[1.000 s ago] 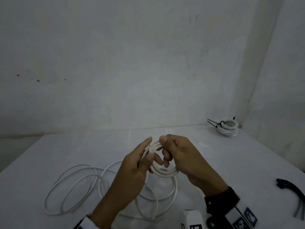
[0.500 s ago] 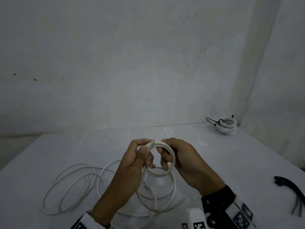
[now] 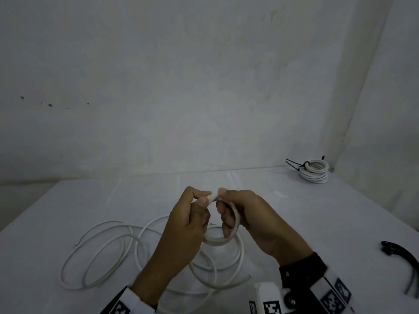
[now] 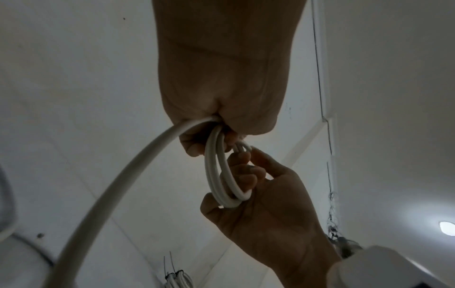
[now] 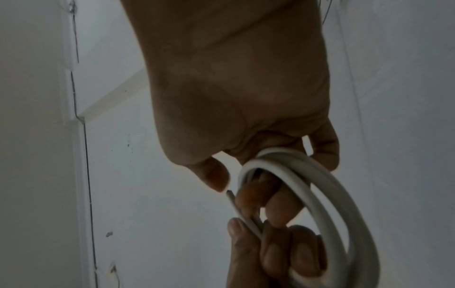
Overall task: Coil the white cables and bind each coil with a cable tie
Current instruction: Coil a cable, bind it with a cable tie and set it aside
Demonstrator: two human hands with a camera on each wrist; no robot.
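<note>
The small coil (image 3: pixel 223 232) of white cable hangs above the desk (image 3: pixel 68 211), pinched by my left hand (image 3: pixel 188 225) and right hand (image 3: pixel 251 220). If one pinch loosens, the stiff turns may spring open. Since half a second ago, my hands came closer together.

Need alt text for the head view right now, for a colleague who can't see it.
Both hands, left hand and right hand, hold a small white cable coil above a white table, with loose cable loops lying below. A finished tied coil sits far right; black cable ties lie at the right edge.
</note>
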